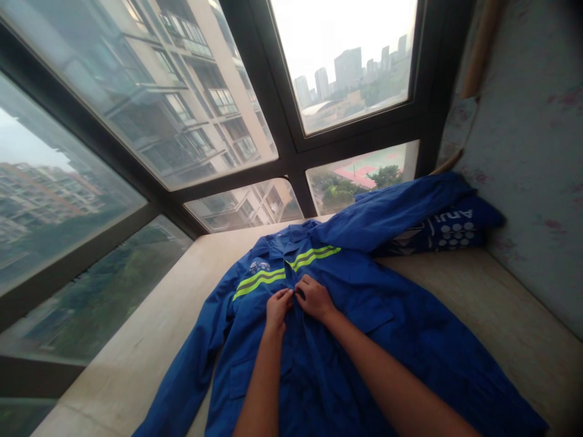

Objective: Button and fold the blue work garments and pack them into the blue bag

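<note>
A blue work jacket [355, 297] with yellow-green and grey stripes lies spread front side up, its collar toward the windows. My left hand [279, 308] pinches the edge of its front opening, just below the chest stripe. Close beside it on the right, my right hand [313, 296] has its fingers closed on the same front opening. The fingertips of both hands nearly meet. A small dark spot shows between them, too small to make out. One jacket sleeve stretches down to the lower left; the other lies up toward the right.
The jacket rests on a pale stone sill [132, 346]. Under the upper right sleeve sits a folded dark blue item [455, 230] with white print. Dark window frames [291, 161] stand behind and at left. A flowered wall [537, 182] rises at right.
</note>
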Demonstrator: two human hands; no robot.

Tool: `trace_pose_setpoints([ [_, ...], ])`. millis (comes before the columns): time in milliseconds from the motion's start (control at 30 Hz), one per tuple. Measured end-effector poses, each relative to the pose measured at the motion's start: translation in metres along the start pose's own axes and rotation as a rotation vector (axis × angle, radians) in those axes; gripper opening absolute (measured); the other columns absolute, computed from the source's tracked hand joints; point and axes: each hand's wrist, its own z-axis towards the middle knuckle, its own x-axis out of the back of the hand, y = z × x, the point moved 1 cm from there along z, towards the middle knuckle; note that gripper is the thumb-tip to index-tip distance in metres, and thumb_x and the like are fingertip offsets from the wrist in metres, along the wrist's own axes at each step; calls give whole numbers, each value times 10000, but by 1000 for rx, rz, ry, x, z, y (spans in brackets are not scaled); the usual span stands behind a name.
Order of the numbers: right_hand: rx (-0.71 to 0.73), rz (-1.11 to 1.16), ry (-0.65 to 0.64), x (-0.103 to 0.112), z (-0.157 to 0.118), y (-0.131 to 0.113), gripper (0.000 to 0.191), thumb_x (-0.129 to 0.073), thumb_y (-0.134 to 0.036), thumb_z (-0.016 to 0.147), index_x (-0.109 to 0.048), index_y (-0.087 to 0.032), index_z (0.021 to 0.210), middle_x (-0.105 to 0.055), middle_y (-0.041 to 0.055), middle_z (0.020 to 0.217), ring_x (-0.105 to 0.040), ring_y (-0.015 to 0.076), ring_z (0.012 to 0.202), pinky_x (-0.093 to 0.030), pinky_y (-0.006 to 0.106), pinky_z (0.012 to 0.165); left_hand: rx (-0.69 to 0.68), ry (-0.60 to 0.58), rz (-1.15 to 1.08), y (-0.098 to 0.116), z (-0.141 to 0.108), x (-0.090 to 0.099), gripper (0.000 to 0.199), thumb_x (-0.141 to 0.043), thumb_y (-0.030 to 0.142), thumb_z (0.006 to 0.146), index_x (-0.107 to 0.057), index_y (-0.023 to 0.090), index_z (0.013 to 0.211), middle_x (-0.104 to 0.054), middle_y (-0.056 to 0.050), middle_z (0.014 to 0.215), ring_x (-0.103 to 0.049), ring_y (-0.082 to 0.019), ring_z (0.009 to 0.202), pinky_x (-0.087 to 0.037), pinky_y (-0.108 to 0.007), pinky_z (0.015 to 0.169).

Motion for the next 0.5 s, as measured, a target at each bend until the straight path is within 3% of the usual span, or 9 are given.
trace_pose_setpoints([
  [267,-9,24,-31,6,-1,-4,118,-545,-208,902,-638,-227,973,-624,39,1058,-598,158,995,-453,220,808,30,25,-44,-1,3,0,240,-821,248,598,-705,128,771,-664,-1,610,-606,-101,530,-500,-208,530],
  [500,-1,34,-48,6,-1,-4,132,-563,-221,885,-625,-217,1001,-619,39,1070,-595,160,1012,-452,221,824,-23,9,6,0,4,1,242,-799,292,610,-681,132,748,-652,1,586,-597,-101,505,-502,-218,522],
])
